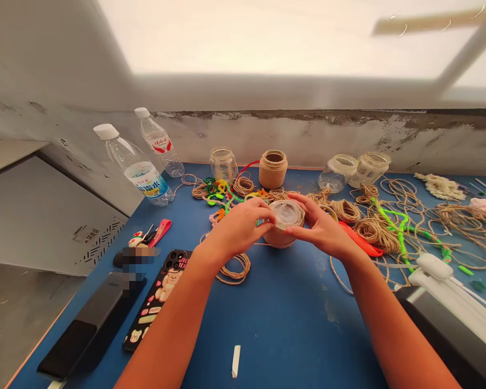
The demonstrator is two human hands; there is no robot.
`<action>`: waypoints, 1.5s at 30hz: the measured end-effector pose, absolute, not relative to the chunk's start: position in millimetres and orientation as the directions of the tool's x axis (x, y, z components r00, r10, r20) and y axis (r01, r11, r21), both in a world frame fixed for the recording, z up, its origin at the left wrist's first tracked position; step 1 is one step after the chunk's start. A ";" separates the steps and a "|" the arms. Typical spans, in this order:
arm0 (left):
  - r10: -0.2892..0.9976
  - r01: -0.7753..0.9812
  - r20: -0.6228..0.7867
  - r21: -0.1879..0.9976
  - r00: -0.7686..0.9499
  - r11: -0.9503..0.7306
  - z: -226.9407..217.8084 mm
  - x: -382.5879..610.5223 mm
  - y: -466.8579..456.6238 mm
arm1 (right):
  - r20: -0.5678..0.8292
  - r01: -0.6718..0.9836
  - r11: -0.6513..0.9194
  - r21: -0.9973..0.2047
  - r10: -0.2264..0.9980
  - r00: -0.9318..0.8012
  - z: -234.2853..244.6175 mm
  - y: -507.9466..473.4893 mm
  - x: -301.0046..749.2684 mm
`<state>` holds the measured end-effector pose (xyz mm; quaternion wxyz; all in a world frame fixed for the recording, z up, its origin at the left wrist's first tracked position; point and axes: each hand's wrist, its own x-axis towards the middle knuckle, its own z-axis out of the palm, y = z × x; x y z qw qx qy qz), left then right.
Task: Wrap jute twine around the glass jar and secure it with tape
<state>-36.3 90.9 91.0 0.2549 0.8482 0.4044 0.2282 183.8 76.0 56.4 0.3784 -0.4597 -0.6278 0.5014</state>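
Observation:
Both hands are at a glass jar (pixel 287 213) partly wrapped in brown twine, with its clear round end facing up. My left hand (pixel 247 222) pinches at the left edge of that end, fingers bent together. From the other side, my right hand (pixel 323 229) curves round the jar, thumb at the near side and fingers at the far rim. Brown twine covers the jar's lower side. A loose coil of twine (pixel 235 270) lies on the blue table (pixel 283 329), below my left hand.
Behind stand a twine-covered jar (pixel 272 172) and several bare glass jars, one a clear jar (pixel 223 165). Twine bundles (pixel 372 233) and coloured pipe cleaners spread to the right. At left are a plastic bottle (pixel 140 175), another bottle, and a phone (pixel 157 302).

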 end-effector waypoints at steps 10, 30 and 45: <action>0.762 0.422 0.255 0.708 0.595 -0.566 78.6 -45.0 103.3 | 0.017 0.165 0.070 -0.984 0.953 -0.301 55.1 77.8 185.8; 0.878 0.482 0.152 0.787 0.454 -0.386 79.4 -39.2 100.7 | 0.001 0.145 0.046 -0.988 0.956 -0.294 55.9 78.9 185.5; 0.867 0.370 0.269 0.821 0.420 -0.434 67.7 -26.0 98.6 | -0.065 0.309 0.034 -0.950 0.950 -0.305 47.0 77.2 180.3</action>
